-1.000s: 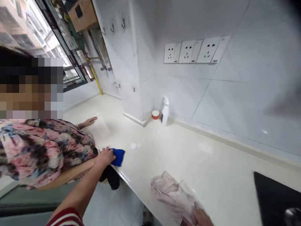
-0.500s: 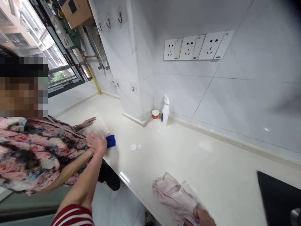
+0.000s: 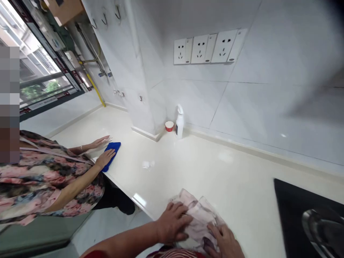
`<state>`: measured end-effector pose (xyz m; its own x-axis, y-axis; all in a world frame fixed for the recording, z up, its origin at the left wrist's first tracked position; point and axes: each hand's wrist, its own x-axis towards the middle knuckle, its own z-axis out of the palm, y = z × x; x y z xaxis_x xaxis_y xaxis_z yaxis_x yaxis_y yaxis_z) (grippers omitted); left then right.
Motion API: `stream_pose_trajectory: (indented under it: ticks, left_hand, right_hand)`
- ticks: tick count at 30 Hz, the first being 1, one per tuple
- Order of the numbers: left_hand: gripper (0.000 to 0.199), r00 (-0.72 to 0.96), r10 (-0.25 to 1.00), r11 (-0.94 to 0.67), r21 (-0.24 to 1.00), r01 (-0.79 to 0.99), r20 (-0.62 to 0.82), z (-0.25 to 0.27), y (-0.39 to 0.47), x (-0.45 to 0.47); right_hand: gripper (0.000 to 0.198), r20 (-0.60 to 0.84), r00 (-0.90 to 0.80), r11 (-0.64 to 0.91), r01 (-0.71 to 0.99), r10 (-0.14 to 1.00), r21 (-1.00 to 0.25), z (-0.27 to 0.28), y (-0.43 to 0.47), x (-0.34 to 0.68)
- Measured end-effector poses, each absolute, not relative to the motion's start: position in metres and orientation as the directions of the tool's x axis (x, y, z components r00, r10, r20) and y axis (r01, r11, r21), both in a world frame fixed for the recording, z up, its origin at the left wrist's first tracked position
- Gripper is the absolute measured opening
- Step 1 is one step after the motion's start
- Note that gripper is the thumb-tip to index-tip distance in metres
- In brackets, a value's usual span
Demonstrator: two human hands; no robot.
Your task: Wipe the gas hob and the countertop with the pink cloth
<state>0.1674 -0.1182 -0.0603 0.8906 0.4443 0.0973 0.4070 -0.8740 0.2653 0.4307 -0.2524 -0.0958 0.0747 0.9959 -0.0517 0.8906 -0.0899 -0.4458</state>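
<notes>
A pale pink cloth (image 3: 197, 215) lies crumpled at the front edge of the counter, below me. My left hand (image 3: 174, 221) rests on the left part of the cloth, its fingers spread apart. At the cloth's right side, my right hand (image 3: 225, 240) has its fingers on top and grips the fabric. Folds hide part of both hands' contact with it. To the left, a co-worker's hand (image 3: 106, 157) presses a blue cloth (image 3: 115, 146) flat on the countertop. The co-worker's other hand (image 3: 99, 142) lies on the counter beyond it.
A white spray bottle (image 3: 179, 123) and a small red-and-white bowl (image 3: 169, 126) stand by the wall corner. A whitish wet patch (image 3: 148, 164) marks the countertop (image 3: 204, 165). At the right is a black cooktop (image 3: 287, 211). Wall sockets (image 3: 206, 48) sit above.
My left hand has come back from beside the co-worker onto the pink cloth. The co-worker's hand now spreads the blue cloth flat. The view has shifted somewhat to the right.
</notes>
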Motion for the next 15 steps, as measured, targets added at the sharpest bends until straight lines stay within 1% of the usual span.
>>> stream_pose_trajectory:
  ticks: [2, 3, 5, 6, 7, 8, 9, 11, 13, 15]
  left_hand:
    - [0.068, 0.898, 0.439, -0.864, 0.293, 0.409, 0.042, -0.061, -0.121, 0.183]
    - [0.062, 0.888, 0.46, -0.85, 0.297, 0.434, 0.018, -0.06, -0.119, 0.19]
    - [0.045, 0.862, 0.506, -0.817, 0.311, 0.485, -0.017, -0.056, -0.11, 0.199]
    - [0.038, 0.851, 0.524, -0.799, 0.33, 0.502, -0.027, -0.053, -0.106, 0.203]
    - [0.033, 0.838, 0.545, -0.774, 0.366, 0.517, -0.031, -0.05, -0.102, 0.206]
    - [0.031, 0.817, 0.576, -0.729, 0.433, 0.531, -0.034, -0.046, -0.1, 0.209]
    - [0.031, 0.79, 0.611, -0.664, 0.517, 0.54, -0.041, -0.042, -0.098, 0.211]
    - [0.037, 0.732, 0.677, -0.506, 0.674, 0.538, -0.076, -0.03, -0.096, 0.215]
    - [0.046, 0.707, 0.697, -0.399, 0.756, 0.519, -0.117, -0.014, -0.095, 0.22]
    - [0.054, 0.702, 0.693, -0.321, 0.803, 0.502, -0.162, 0.004, -0.091, 0.226]
  right_hand:
    - [0.039, -0.021, 0.073, -0.073, 0.842, 0.997, -0.535, -0.092, -0.251, 0.432]
    - [0.036, 0.009, 0.107, -0.082, 0.811, 0.994, -0.579, -0.09, -0.251, 0.432]
    - [0.038, 0.06, 0.224, -0.129, 0.738, 0.973, -0.662, -0.085, -0.25, 0.435]
    - [0.04, 0.057, 0.288, -0.166, 0.69, 0.956, -0.704, -0.081, -0.251, 0.439]
    - [0.042, 0.025, 0.348, -0.213, 0.629, 0.937, -0.748, -0.078, -0.253, 0.443]
    - [0.045, -0.032, 0.408, -0.274, 0.55, 0.912, -0.789, -0.073, -0.255, 0.45]
    - [0.048, -0.109, 0.47, -0.345, 0.453, 0.876, -0.822, -0.068, -0.258, 0.459]
    - [0.055, -0.262, 0.596, -0.468, 0.219, 0.759, -0.856, -0.054, -0.267, 0.481]
    - [0.058, -0.344, 0.685, -0.48, 0.01, 0.642, -0.877, -0.036, -0.277, 0.505]
    - [0.051, -0.349, 0.742, -0.407, -0.112, 0.572, -0.906, -0.014, -0.284, 0.526]
